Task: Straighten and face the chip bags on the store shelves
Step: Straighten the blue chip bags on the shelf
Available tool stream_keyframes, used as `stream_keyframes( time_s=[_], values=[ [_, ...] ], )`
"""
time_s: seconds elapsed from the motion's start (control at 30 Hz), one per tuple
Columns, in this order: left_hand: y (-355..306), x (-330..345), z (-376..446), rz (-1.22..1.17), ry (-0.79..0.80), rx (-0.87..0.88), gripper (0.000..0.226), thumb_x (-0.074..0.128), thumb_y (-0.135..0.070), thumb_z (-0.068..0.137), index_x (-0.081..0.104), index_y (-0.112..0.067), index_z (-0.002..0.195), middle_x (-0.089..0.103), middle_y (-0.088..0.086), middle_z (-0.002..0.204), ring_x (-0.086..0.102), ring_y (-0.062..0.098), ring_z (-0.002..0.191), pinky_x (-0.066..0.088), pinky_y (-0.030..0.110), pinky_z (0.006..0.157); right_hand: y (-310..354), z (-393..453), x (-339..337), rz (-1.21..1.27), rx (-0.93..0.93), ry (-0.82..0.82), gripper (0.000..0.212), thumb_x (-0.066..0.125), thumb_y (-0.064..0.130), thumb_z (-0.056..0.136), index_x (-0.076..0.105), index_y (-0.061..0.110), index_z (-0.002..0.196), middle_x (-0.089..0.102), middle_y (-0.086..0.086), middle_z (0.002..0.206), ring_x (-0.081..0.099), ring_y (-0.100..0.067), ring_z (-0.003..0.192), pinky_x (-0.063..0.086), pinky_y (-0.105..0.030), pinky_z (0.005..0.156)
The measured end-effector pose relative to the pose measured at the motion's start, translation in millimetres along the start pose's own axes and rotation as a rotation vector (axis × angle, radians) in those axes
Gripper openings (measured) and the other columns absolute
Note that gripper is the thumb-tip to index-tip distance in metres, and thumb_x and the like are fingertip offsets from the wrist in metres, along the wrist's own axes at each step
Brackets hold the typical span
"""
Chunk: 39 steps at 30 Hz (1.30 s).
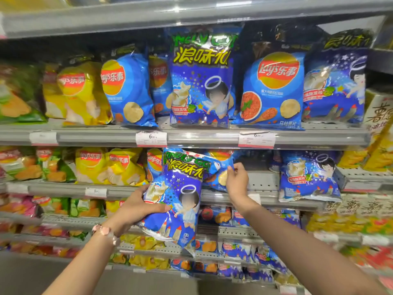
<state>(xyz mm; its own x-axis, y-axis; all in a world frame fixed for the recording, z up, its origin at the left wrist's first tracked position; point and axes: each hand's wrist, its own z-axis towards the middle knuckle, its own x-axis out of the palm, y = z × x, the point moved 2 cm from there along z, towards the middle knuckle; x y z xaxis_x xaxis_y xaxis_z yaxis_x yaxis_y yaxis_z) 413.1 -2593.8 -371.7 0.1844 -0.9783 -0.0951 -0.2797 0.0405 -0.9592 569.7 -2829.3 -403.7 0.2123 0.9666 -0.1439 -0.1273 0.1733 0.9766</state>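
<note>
Right now the left hand [138,206] grips a dark blue foil chip bag printed with a haloed cartoon angel [176,201], thumb laid across its front and fingers curled behind its left edge. That bag is held out in front of the shelving, tilted a little with its top leaning left, its upper end level with the second grey metal shelf [263,179]. A pink beaded bracelet [106,231] circles the left wrist.

The right hand [236,179] reaches in over that shelf, its fingertips pinching the corner of a lighter blue Lay's chip bag [219,167] that lies slumped on the shelf, just behind and right of the held bag.

Further right on the same shelf another dark blue angel bag [308,177] leans back, well apart from the hand. To the left stand yellow Lay's bags [106,167]. On the shelf above, a tall dark blue angel bag [202,81] stands upright between blue Lay's bags, with white price tags [151,139] clipped on the shelf edge below it.
</note>
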Motion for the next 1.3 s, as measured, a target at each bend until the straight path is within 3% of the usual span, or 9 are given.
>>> stream_keyframes(
  time_s=[0.1,0.23,0.47,0.63,0.73,0.8,1.0,1.13,1.3],
  values=[
    [3,-14,0,-0.013,-0.013,0.004,0.105,0.096,-0.027,0.025,0.054,-0.011,0.120,0.073,0.011,0.102,0.070,0.031,0.093,0.055,0.048,0.086,7,-5,8,-0.069,-0.057,0.057,0.014,0.049,0.006,0.095,0.045,0.008,0.081,0.049,-0.013,0.076,0.043,-0.020,0.071,0.023,-0.030,0.058],
    [3,-23,3,-0.024,0.000,0.015,0.108,0.099,-0.036,0.019,0.056,-0.012,0.116,0.074,0.011,0.101,0.071,0.031,0.091,0.056,0.047,0.080,19,0,25,-0.115,-0.082,0.102,0.012,0.047,0.003,0.095,0.045,0.007,0.084,0.051,-0.014,0.085,0.044,-0.021,0.079,0.025,-0.027,0.062],
    [6,-19,12,-0.066,0.010,0.015,0.091,0.095,-0.026,0.031,0.056,-0.009,0.112,0.074,0.011,0.097,0.072,0.031,0.087,0.058,0.042,0.069,5,2,36,-0.168,0.065,0.192,0.013,0.054,0.011,0.094,0.058,0.001,0.101,0.062,-0.018,0.094,0.052,-0.023,0.079,0.040,-0.031,0.069],
    [7,-15,15,-0.097,0.029,0.007,0.095,0.097,-0.027,0.029,0.054,-0.012,0.113,0.074,0.009,0.097,0.072,0.030,0.088,0.058,0.042,0.071,15,-2,23,-0.134,0.151,0.264,0.040,0.060,0.009,0.090,0.050,0.002,0.128,0.058,-0.017,0.128,0.057,-0.026,0.112,0.044,-0.032,0.094],
    [9,-10,16,-0.139,0.059,-0.003,0.096,0.099,-0.023,0.028,0.053,-0.014,0.112,0.075,0.008,0.096,0.072,0.029,0.087,0.058,0.039,0.067,27,-24,9,-0.072,0.096,0.117,0.049,0.060,0.015,0.091,0.043,0.009,0.137,0.049,-0.010,0.137,0.046,-0.023,0.127,0.038,-0.034,0.105],
    [9,-3,17,-0.144,0.080,-0.001,0.094,0.099,-0.021,0.029,0.054,-0.015,0.111,0.074,0.009,0.098,0.072,0.030,0.088,0.058,0.042,0.072,38,-45,4,0.019,0.046,0.071,0.047,0.060,0.017,0.091,0.043,0.010,0.135,0.048,-0.009,0.136,0.046,-0.020,0.125,0.037,-0.030,0.103],
    [11,31,12,-0.184,0.146,0.098,0.068,0.089,-0.015,0.045,0.058,-0.016,0.106,0.074,0.007,0.098,0.072,0.026,0.088,0.059,0.035,0.067,56,-93,2,0.094,0.179,0.377,0.083,0.080,0.037,0.070,0.031,0.022,0.136,0.056,0.002,0.126,0.056,-0.015,0.115,0.045,-0.039,0.101],
    [10,60,10,-0.155,0.217,0.116,0.065,0.085,-0.009,0.056,0.057,-0.009,0.115,0.072,0.012,0.105,0.070,0.030,0.095,0.057,0.044,0.083,51,-91,-17,0.084,0.212,0.282,0.080,0.088,0.027,0.060,0.033,0.026,0.119,0.063,0.005,0.109,0.064,-0.009,0.096,0.052,-0.029,0.088],
    [2,91,21,-0.013,0.336,0.181,0.061,0.080,-0.002,0.070,0.052,-0.010,0.124,0.071,0.000,0.108,0.069,0.011,0.095,0.054,0.022,0.078,36,-72,-55,0.234,0.263,0.231,0.069,0.086,0.013,0.063,0.049,0.015,0.120,0.071,-0.005,0.105,0.071,-0.012,0.083,0.057,-0.027,0.069]
  ],
)
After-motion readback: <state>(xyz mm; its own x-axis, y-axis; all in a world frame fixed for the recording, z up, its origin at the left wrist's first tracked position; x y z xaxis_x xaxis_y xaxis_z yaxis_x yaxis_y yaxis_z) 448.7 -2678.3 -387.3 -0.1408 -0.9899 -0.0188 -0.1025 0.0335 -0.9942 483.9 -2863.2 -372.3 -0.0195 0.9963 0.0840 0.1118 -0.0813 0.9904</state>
